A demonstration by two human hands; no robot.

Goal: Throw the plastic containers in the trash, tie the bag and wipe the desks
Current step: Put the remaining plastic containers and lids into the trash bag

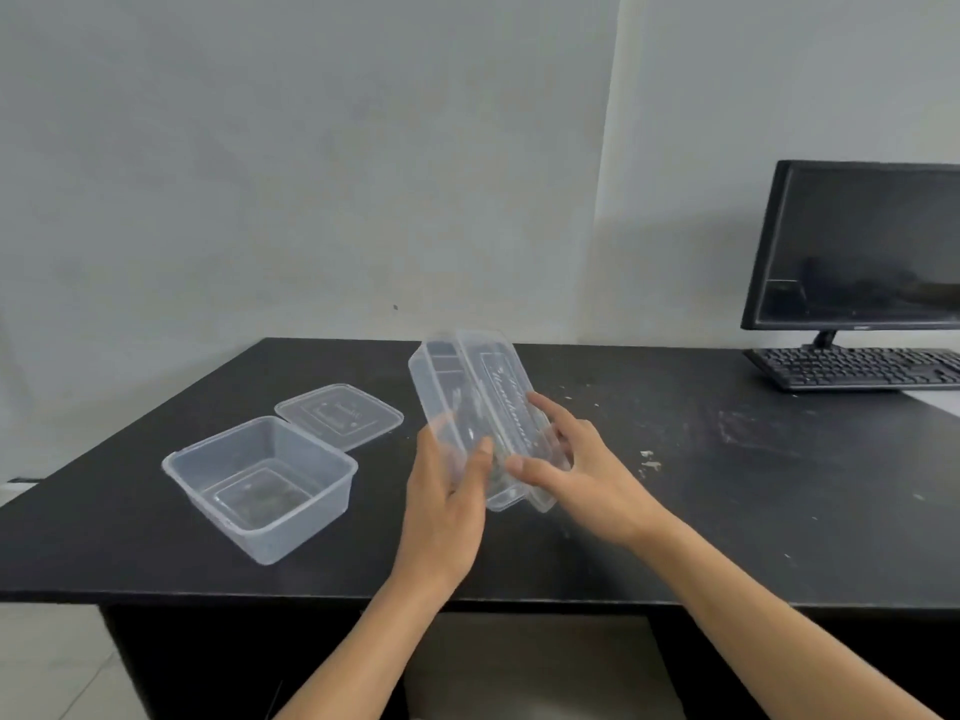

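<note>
Forearms reach up from the near edge of the black tabletop [727, 511], bare to the elbow. The left hand [444, 517] and the right hand [587, 475] meet above the middle of the tabletop, and both grip a long container [447, 387] of clear plastic, held off the surface. The left fingers curl behind its near end, with the thumb laid over the front. The right fingers [545, 405] spread across the embossed lid [511, 402] against its right side, thumb at the near end. I cannot tell whether that lid is snapped on. The container is tipped on edge, its long axis running from the near edge toward the far edge and leaning slightly left at the far end.

Toward the left edge a square container [260, 485] sits upright and open, with a flat lid [340, 415] touching its far corner. Pale crumbs [649, 459] and smears mark the right half. At the far right corner are a keyboard [857, 366] and a dark monitor [857, 241], and a grey wall [311, 174] stands behind.
</note>
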